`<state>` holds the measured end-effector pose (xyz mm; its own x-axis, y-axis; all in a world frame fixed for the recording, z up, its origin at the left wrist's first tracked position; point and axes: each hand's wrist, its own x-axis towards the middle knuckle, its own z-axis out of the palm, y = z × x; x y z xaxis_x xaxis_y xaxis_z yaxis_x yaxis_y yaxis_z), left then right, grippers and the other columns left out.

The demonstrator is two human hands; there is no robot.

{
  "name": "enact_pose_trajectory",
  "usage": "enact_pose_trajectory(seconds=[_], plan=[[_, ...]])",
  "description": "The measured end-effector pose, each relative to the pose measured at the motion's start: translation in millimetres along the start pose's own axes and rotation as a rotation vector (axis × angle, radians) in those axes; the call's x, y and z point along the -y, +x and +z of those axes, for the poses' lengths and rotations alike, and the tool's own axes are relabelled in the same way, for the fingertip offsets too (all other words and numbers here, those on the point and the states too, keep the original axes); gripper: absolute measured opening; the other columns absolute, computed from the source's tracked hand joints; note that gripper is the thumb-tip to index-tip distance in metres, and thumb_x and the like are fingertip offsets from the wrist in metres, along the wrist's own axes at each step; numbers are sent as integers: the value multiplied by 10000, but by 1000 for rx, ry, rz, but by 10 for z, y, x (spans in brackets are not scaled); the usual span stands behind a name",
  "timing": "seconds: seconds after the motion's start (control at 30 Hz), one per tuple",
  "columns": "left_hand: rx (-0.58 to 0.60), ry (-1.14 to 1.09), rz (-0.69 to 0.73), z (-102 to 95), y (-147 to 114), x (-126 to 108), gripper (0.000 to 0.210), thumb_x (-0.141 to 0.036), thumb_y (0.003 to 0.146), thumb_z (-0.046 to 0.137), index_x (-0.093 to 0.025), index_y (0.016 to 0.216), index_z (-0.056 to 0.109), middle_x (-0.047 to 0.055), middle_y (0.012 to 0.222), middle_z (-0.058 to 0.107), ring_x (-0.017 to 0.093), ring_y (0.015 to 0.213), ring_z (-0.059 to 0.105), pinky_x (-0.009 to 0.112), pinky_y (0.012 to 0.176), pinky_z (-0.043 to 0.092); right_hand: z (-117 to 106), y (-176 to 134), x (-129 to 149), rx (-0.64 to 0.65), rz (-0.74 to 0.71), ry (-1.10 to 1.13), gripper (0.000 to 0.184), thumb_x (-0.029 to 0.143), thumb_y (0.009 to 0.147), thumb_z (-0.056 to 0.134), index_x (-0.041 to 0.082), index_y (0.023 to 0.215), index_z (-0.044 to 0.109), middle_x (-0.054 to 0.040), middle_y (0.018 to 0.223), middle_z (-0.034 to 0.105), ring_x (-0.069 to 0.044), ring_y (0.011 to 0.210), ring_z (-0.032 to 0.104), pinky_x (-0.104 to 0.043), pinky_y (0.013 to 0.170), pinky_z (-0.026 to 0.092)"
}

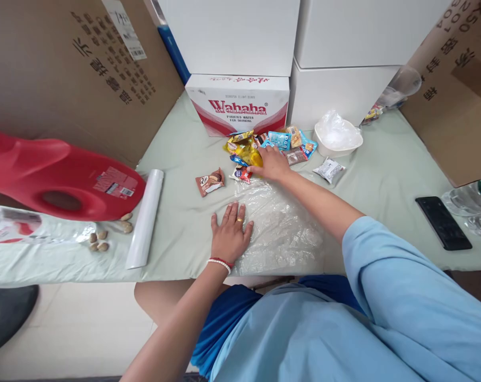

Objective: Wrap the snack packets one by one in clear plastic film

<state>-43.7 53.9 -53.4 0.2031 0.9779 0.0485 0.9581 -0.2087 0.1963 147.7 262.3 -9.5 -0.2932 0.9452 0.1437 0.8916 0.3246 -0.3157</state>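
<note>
My left hand [230, 233] lies flat with its fingers spread, on the cloth at the left edge of a clear plastic bag [278, 233]. Reaching forward, my right hand [273, 162] rests over a pile of small snack packets, thumb and fingers apart. Under its fingertips is a yellow snack packet [248, 154]; a red and white packet [241, 174] lies by the thumb. Behind the hand are a light blue packet [279, 140] and a brown packet [295, 156]. A brown wrapped snack [210, 182] sits apart to the left, and a silver-white packet [329, 170] to the right.
A white bowl [339, 139] holding crumpled plastic stands right of the pile. A Wahaha carton [240, 109] and white boxes close off the back. Leftward are a white roll [145, 220], a red jug [101, 183] and several nuts [98, 240]. A phone [443, 223] lies at right.
</note>
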Motion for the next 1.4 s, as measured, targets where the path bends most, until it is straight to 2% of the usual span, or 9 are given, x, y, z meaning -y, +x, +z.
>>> enact_pose_trajectory(seconds=[0.13, 0.3, 0.43, 0.6, 0.7, 0.8, 1.07, 1.27, 1.4], plan=[[1, -19, -8, -14, -4, -14, 610, -476, 1089, 337, -238, 1649, 388, 146, 1734, 335, 333, 1601, 349, 731, 1287, 145, 87, -17, 23, 17, 100, 35, 525, 369, 925, 722, 117, 1376, 629, -224, 1362, 646, -391, 1277, 548, -511, 1071, 459], [-2, -52, -19, -26, -13, -25, 605, -468, 1091, 351, -236, 1647, 396, 139, 1733, 331, 329, 1602, 347, 724, 1296, 124, -297, -407, -338, -108, 61, 289, 484, 418, 917, 678, 183, 1340, 663, -134, 1208, 686, -328, 1120, 604, -445, 997, 487], [-13, -59, -7, 2, -13, -6, 614, -470, 1093, 339, -200, 1641, 402, 138, 1735, 326, 323, 1606, 339, 723, 1300, 105, -641, -1112, -420, 136, -251, 257, 574, 390, 873, 726, 193, 1408, 659, -122, 1147, 669, -317, 1071, 597, -446, 982, 475], [-10, -24, -12, 26, -2, 2, 622, -464, 1096, 305, -169, 1634, 406, 146, 1734, 324, 323, 1603, 343, 727, 1292, 119, -466, -1663, -174, 415, -277, 106, 601, 379, 882, 773, 208, 1446, 661, -147, 1195, 675, -320, 1084, 563, -442, 985, 457], [-6, -8, -13, 21, 7, -5, 617, -465, 1098, 291, -178, 1631, 413, 138, 1732, 331, 318, 1598, 353, 727, 1288, 136, -327, -1436, -160, 456, -253, 166, 588, 518, 910, 758, 207, 1405, 692, -138, 1236, 707, -313, 1116, 600, -431, 1001, 473], [-8, -5, -12, 17, 9, -3, 617, -470, 1095, 306, -182, 1630, 413, 130, 1731, 336, 316, 1598, 354, 728, 1285, 153, -312, -877, -258, 236, -167, 194, 438, 467, 1049, 565, 166, 1324, 726, -134, 1248, 731, -285, 1152, 642, -418, 1067, 463], [-35, -17, -14, 24, 1, 0, 604, -463, 1087, 345, -190, 1617, 442, 135, 1716, 371, 324, 1583, 382, 726, 1285, 175, -95, 139, -462, 29, 126, 22, 692, 299, 885, 763, 168, 1536, 567, -198, 1452, 616, -393, 1337, 534, -548, 1137, 440], [-58, -73, -14, 43, -5, -4, 603, -458, 1079, 374, -209, 1625, 435, 133, 1719, 368, 319, 1588, 373, 705, 1307, 119, -385, -315, -613, -130, 111, 372, 493, 422, 828, 782, 198, 1259, 698, -109, 1243, 684, -290, 1123, 645, -480, 1051, 512], [-69, -93, -5, 56, -11, 16, 605, -462, 1086, 350, -203, 1627, 428, 135, 1722, 365, 314, 1593, 364, 699, 1312, 80, -846, -1098, -475, 106, -94, 451, 484, 467, 827, 817, 251, 1243, 696, -74, 1238, 680, -268, 1109, 646, -464, 1041, 505]])
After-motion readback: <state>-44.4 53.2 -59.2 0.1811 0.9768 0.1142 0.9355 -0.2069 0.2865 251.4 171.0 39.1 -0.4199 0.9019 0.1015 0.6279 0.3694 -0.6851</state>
